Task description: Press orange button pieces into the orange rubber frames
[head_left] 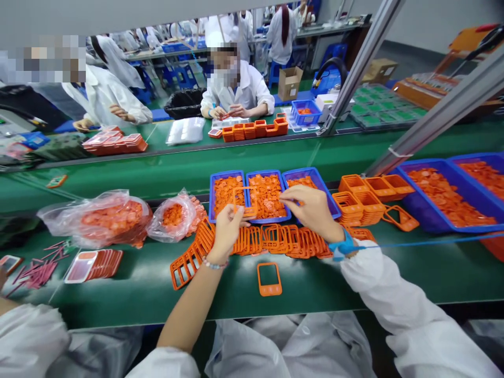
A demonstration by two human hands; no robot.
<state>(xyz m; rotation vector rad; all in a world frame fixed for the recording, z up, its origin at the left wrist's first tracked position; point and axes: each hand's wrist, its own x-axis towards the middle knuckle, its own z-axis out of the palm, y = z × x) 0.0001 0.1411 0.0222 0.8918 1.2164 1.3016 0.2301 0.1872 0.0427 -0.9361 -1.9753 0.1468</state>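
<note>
My left hand (225, 227) is closed on an orange rectangular frame (244, 202), held up in front of the blue trays. My right hand (311, 209) has its fingers pinched over the middle blue tray (268, 215) of small orange pieces, touching the frame's right side; what it pinches is too small to name. A row of orange frames (275, 240) lies overlapped on the green belt under both hands. One single orange frame (269, 279) lies flat nearer me. A blue wrist strap with a cord is on my right wrist.
Two plastic bags of orange parts (114, 216) lie at left, with a stack of red-rimmed pieces (94, 265) and pink sticks. Stacked orange boxes (360, 199) and large blue bins (441, 197) are at right. People in white coats work across the belt (236, 86).
</note>
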